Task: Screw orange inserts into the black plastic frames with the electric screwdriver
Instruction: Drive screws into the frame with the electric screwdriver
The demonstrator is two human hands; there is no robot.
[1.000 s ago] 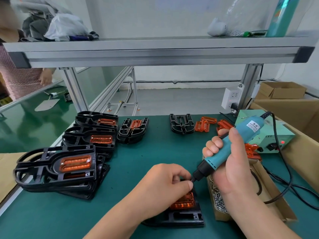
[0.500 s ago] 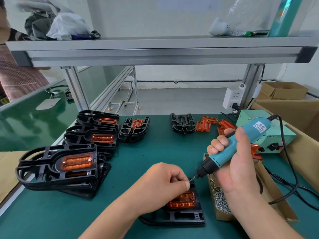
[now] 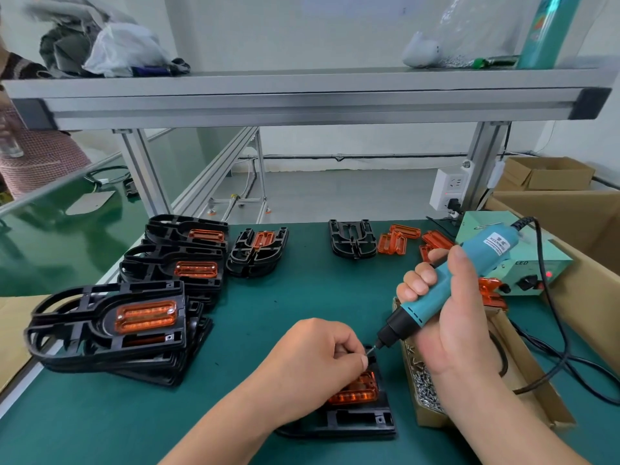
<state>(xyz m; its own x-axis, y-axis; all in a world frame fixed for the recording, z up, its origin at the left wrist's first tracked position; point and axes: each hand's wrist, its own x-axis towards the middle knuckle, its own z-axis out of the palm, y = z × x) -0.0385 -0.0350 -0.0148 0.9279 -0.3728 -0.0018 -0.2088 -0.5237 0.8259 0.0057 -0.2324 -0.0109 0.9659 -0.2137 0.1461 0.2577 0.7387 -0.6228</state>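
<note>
Two hands meet over one frame (image 3: 355,422) at the near edge of the desk (image 3: 302,297), its insert (image 3: 355,392) already seated. The left hand (image 3: 315,367) rests on it, thumb and forefinger pinched at the bit, probably steadying a screw too small to make out. The right hand (image 3: 459,327) is wrapped round the screwdriver (image 3: 446,290), tilted so the bit reaches the far corner. The screw box (image 3: 432,397) sits just right, within reach; finished stacks (image 3: 110,325) lie left.
</note>
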